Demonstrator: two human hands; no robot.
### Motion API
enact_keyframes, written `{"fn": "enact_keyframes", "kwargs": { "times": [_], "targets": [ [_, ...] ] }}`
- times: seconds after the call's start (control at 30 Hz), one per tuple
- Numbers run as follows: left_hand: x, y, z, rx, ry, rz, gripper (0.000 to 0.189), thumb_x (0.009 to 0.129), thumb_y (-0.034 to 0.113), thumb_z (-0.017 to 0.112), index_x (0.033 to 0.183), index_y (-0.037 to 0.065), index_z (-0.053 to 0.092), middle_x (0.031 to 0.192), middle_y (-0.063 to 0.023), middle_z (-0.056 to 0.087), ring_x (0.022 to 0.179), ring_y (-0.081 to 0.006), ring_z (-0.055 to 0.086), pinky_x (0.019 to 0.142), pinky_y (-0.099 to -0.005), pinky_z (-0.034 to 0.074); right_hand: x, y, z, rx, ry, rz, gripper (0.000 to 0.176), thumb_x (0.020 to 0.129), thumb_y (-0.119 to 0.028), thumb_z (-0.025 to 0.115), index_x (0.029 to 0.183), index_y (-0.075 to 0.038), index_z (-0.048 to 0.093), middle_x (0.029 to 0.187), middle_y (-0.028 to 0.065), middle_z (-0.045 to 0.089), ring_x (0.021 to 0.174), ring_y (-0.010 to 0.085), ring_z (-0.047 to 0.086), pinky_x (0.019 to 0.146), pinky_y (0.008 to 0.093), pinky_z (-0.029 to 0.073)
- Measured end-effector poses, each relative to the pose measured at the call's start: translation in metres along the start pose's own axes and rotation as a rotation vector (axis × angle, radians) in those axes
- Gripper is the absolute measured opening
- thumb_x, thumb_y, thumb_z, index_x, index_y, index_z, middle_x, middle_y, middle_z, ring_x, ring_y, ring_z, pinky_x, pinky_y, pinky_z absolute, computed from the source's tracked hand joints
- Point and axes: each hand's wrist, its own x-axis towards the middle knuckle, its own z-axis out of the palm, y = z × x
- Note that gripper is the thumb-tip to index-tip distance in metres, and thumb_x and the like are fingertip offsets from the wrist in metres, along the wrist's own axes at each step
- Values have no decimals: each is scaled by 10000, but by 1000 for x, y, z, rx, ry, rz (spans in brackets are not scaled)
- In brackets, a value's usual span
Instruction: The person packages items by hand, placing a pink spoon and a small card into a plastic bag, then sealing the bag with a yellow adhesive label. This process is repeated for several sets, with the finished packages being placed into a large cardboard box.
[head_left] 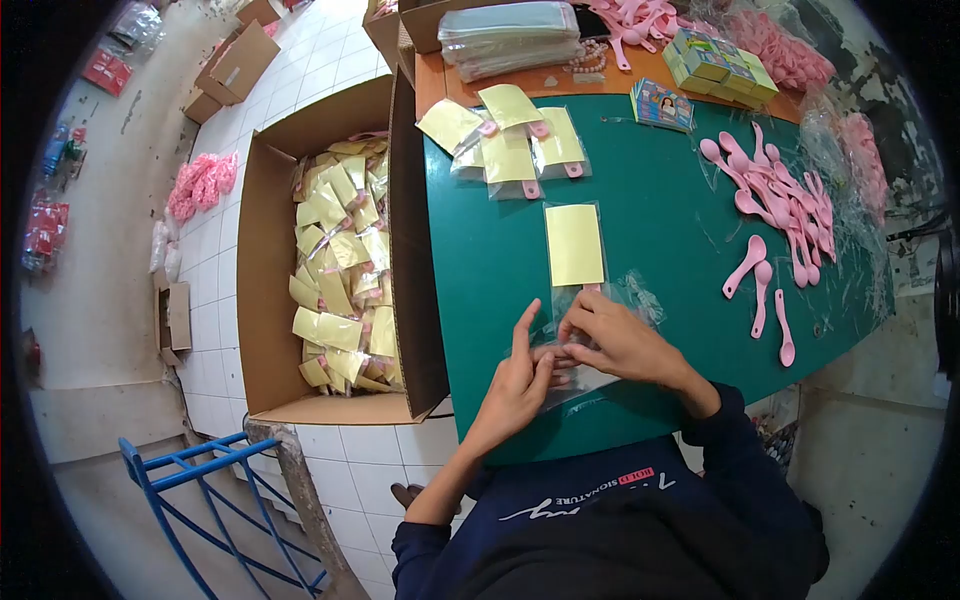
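On the green table top (500, 270), a clear plastic bag with a yellow card (575, 245) in it lies in front of me. The end of something pink (592, 287) shows below the card. My right hand (625, 340) bends over the lower part of the bag, its fingers closed on the plastic. From the left, my left hand (518, 385) meets it at the bag's lower end, index finger raised and the other fingers at the clear film. Both hands' fingertips overlap, so the exact grip is partly hidden.
Several filled bags (508, 155) lie farther back. Loose pink spoons (780, 200) are piled at right. Card stacks (715, 70), a card pile (662, 105) and a bundle of plastic sleeves (510, 35) stand at the back. A carton (420, 250) of packed bags adjoins the table's left edge.
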Motion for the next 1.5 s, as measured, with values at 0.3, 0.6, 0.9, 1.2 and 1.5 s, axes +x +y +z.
{"fn": "enact_keyframes", "kwargs": {
  "times": [0.3,0.6,0.9,1.2,1.5],
  "targets": [
    [-4,12,-1,333,7,156,626,911,42,472,1435,78,133,807,-157,659,700,-278,652,694,-365,488,-3,2,-15,114,-138,-141,156,779,-133,626,841,-37,520,862,130,478,856,304,511,745,381,414],
    [18,13,-2,-63,64,58,536,942,44,444,1415,93,197,769,-88,651,771,-127,630,732,-272,525,-14,-17,-37,-42,-205,-465,152,789,-159,652,834,-65,541,824,90,475,824,258,520,727,367,417],
    [20,16,-9,-132,-63,-4,242,969,88,407,1174,6,507,1000,-83,657,836,-80,607,678,-220,499,-155,247,-284,324,942,285,614,819,-171,614,1374,-79,369,1399,149,385,1169,253,500,959,338,411],
    [10,23,1,-238,-106,55,232,982,93,385,1118,-2,547,983,-33,648,867,-84,592,696,-207,473,-29,8,-9,-157,421,-149,392,674,-62,774,992,-56,546,1038,116,459,834,210,561,703,307,509],
    [17,18,-6,328,50,181,196,834,23,634,1012,0,557,971,-88,622,877,-148,627,713,-262,531,-25,18,-9,143,467,-129,189,711,-6,731,852,-19,605,990,98,477,814,178,604,688,291,520]
  ]
}}
